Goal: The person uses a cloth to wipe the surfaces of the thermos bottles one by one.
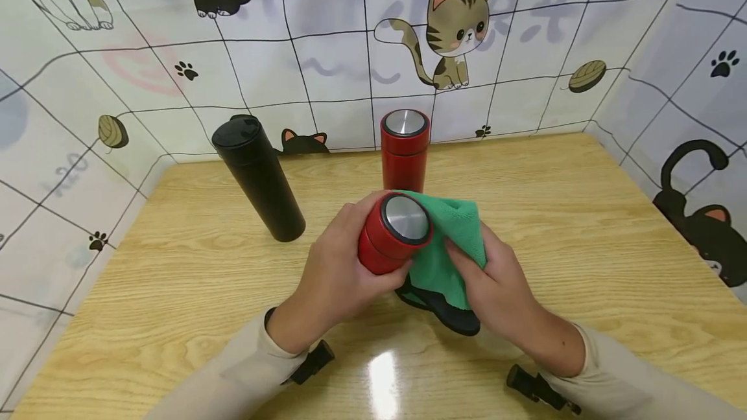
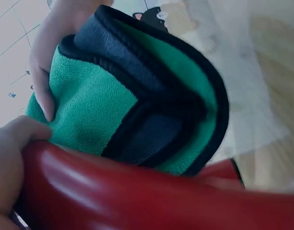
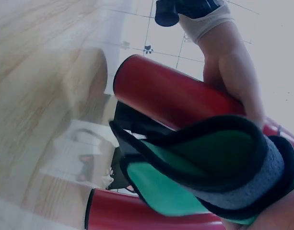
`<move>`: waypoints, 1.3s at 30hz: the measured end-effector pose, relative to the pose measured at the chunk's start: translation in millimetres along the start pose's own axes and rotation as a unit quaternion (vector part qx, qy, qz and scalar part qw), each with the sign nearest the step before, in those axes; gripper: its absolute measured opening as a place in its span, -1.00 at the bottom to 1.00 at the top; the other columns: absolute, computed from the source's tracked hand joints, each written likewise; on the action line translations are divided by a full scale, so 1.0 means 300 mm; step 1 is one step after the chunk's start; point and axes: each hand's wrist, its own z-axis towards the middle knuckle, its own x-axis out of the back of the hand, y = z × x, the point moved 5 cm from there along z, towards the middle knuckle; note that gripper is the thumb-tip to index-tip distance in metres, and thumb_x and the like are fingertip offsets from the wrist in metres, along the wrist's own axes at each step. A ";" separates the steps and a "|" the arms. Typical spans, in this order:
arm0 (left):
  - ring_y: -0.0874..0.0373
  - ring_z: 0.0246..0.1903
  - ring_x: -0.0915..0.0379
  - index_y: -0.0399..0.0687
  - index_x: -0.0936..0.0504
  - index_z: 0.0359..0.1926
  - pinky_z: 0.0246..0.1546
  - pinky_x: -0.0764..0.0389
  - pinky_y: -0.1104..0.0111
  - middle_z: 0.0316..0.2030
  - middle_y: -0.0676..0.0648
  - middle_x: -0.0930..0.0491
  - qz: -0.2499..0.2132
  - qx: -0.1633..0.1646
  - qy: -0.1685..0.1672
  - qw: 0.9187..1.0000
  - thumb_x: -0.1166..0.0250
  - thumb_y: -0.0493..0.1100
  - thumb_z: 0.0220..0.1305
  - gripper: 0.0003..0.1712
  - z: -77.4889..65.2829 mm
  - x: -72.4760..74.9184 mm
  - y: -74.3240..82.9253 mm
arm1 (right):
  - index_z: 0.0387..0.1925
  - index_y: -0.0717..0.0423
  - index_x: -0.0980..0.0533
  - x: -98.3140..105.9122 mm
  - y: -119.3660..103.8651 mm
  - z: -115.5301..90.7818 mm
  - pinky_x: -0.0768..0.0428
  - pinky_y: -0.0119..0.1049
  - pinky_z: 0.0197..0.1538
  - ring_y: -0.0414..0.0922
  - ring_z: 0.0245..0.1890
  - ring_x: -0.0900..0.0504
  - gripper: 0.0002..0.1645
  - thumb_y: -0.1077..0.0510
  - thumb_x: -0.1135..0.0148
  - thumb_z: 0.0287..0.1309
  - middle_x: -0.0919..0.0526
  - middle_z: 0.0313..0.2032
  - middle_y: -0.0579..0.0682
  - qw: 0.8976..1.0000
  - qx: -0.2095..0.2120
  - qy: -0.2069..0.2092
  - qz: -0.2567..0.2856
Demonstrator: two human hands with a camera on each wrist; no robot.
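My left hand (image 1: pixel 335 271) grips a red thermos flask (image 1: pixel 385 248) near its silver-topped lid, tilted so the lid faces up toward the head camera. In my right hand (image 1: pixel 502 277) a green cloth (image 1: pixel 446 238) with dark edging is pinched between thumb and fingers. The cloth lies against the side of the held flask, its folded dark underside (image 2: pixel 151 129) showing in the left wrist view. In the right wrist view the flask's red body (image 3: pixel 170 91) stretches out from the left hand, with the cloth right beside it.
A second red flask (image 1: pixel 404 161) stands upright behind the hands. Further left a black flask (image 1: pixel 259 180) stands on the wooden table (image 1: pixel 192 303). Cat-patterned sheeting (image 1: pixel 327 70) rises at the table's back and sides.
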 end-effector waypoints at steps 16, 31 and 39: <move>0.12 -0.26 -0.52 0.25 -0.41 0.30 -0.40 -0.64 0.27 -0.19 -0.02 -0.56 0.188 -0.028 -0.030 0.981 -0.56 0.01 -0.19 -0.08 -0.009 -0.025 0.005 | 0.46 0.17 -0.26 -0.015 -0.031 -0.006 -0.30 -0.45 0.43 -0.11 0.47 -0.31 -0.14 0.53 -0.20 0.13 -0.35 0.44 0.09 0.981 0.146 0.002 -0.128; 0.12 -0.27 -0.51 0.23 -0.37 0.32 -0.42 -0.64 0.27 -0.17 -0.02 -0.56 0.207 -0.007 -0.085 0.975 -0.57 0.08 -0.18 -0.03 -0.011 -0.036 -0.015 | 0.51 0.06 -0.19 -0.028 -0.040 -0.004 -0.21 -0.51 0.45 -0.03 0.46 -0.32 -0.14 0.42 -0.19 0.21 -0.30 0.47 0.03 0.971 0.125 -0.039 -0.202; 0.12 -0.27 -0.51 0.19 -0.40 0.32 -0.40 -0.64 0.29 -0.18 -0.03 -0.56 0.196 -0.007 -0.082 0.977 -0.58 0.07 -0.17 -0.05 -0.011 -0.037 -0.012 | 0.44 0.07 -0.32 -0.027 -0.049 -0.014 -0.25 -0.49 0.44 -0.04 0.43 -0.36 -0.21 0.43 -0.20 0.16 -0.36 0.43 0.04 0.971 0.151 -0.020 -0.185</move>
